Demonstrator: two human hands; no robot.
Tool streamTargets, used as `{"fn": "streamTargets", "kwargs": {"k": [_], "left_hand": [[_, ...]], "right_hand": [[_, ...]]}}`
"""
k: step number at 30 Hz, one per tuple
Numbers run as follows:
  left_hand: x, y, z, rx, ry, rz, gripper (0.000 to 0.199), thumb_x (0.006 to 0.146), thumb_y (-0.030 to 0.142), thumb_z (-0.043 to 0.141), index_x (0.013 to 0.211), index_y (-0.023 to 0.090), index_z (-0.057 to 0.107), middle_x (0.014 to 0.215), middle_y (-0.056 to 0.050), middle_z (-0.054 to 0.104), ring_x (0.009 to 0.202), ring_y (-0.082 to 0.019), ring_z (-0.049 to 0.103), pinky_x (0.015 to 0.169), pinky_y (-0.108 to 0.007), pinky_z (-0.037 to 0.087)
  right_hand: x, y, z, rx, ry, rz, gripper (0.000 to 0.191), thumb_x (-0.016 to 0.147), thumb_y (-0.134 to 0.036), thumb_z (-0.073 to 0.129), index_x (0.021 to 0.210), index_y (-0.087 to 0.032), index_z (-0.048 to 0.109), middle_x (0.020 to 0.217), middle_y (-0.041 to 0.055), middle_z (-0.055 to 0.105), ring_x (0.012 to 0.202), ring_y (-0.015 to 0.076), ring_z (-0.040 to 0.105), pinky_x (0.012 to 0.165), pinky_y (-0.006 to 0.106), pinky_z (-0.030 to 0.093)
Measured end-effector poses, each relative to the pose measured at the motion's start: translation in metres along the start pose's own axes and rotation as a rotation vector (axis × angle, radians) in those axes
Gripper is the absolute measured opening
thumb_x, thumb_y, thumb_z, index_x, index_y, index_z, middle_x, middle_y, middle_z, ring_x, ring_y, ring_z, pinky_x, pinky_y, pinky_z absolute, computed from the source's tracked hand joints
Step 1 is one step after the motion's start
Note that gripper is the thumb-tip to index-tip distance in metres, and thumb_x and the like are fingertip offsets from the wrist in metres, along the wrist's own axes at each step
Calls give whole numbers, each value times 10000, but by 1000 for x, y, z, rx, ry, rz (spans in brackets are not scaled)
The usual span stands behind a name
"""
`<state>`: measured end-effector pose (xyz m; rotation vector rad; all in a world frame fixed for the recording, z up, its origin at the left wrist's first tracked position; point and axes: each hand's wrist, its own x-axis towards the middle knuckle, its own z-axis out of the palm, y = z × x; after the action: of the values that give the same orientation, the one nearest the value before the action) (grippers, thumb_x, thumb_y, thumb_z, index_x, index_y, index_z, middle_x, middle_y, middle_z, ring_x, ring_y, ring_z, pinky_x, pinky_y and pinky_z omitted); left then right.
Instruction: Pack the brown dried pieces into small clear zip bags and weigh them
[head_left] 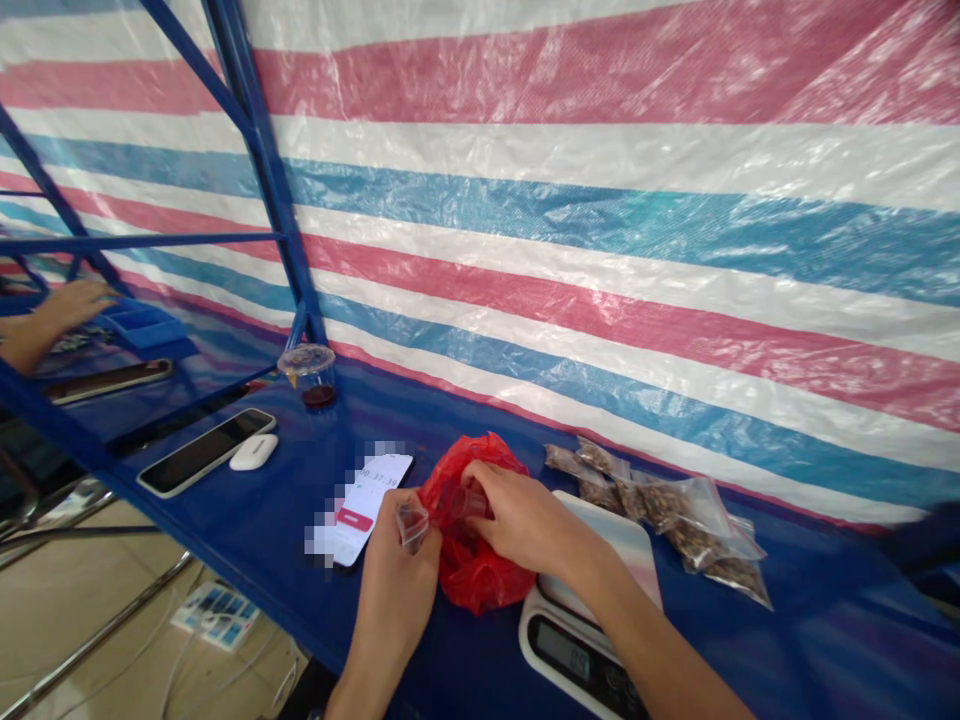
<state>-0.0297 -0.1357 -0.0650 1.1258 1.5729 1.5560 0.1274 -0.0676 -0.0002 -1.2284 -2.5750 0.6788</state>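
Observation:
My left hand [401,570] is closed on a small clear plastic bag [412,525], its open mouth facing up between thumb and fingers. Beside it, a crumpled red plastic bag [484,580] sits open on the blue table. My right hand [510,510] reaches into the red bag's mouth. Its fingers are closed round what looks like a small see-through cup [466,502], tinted red by the bag. The contents of the red bag are hidden. Under my right forearm stands a white kitchen scale [536,625] with a lit display, partly covered by the arm.
Several filled zip bags [675,515] of brown bits lie right of the scale. A phone [367,500] showing a timer lies at left. Beyond are another phone [206,455], a white earbud case [255,452] and a lidded cup [311,375]. Another person's hand [71,305] is far left.

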Motion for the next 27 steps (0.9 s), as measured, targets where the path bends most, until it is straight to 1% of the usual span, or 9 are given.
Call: {"fn": "streamTargets", "kwargs": {"k": [3,8,10,12,14,16,19,23,27], "left_hand": [[-1,-4,2,-18,-23,-7,92,820,264,611,865,234,537,770,18,611,731,-185,597,678,-281,489],[3,-2,2,-12,20,-30,133,784,299,631,829,236,524,701,29,575,655,-173,555,618,-271,470],[4,2,1,6,34,-27,146,777,321,633,820,237,522,683,31,564,640,-172,544,602,-269,463],[3,6,0,9,64,-14,157,770,333,634,815,241,515,679,33,555,641,-172,540,602,-267,464],[-1,9,0,7,98,1,169,765,344,640,815,243,514,703,28,557,665,-173,545,622,-270,475],[-6,11,1,13,103,-10,180,754,347,651,822,244,521,716,28,552,671,-172,543,633,-272,480],[-12,12,5,13,51,-71,187,725,320,656,832,243,523,713,35,545,652,-168,541,622,-272,475],[-13,10,13,-61,-26,-130,210,679,254,620,854,238,506,728,37,567,648,-161,557,613,-261,474],[-10,5,18,-183,-31,-196,267,658,215,602,902,233,494,746,45,584,627,-137,546,577,-228,445]], "right_hand": [[1,0,4,20,20,1,277,888,-174,667,1156,-194,603,1202,113,730,1126,279,691,862,329,443],[3,2,8,100,-2,-16,256,891,-224,684,1134,-205,604,1101,80,743,924,225,702,738,295,429],[2,5,6,93,-4,-3,263,884,-215,687,1135,-213,608,1086,69,740,901,215,693,721,287,421],[0,10,1,51,-2,-3,262,865,-169,681,1115,-218,620,1106,65,732,940,217,688,750,287,424],[-2,15,-4,-6,-9,-14,280,832,-100,663,1084,-218,637,1137,67,723,1016,227,681,810,293,431],[-5,17,-8,-50,-55,-13,299,796,-62,659,1051,-217,655,1133,65,722,1056,237,678,843,296,434],[-7,15,-9,-85,-122,0,330,767,-40,648,1045,-217,671,1136,66,726,1049,245,691,834,296,446],[-6,7,-5,-111,-127,-17,412,763,5,595,1103,-213,675,1211,85,717,1124,255,685,879,297,454],[-4,4,-2,-90,-113,18,341,812,-43,625,1110,-204,666,1212,99,722,1115,269,697,873,312,461]]}}
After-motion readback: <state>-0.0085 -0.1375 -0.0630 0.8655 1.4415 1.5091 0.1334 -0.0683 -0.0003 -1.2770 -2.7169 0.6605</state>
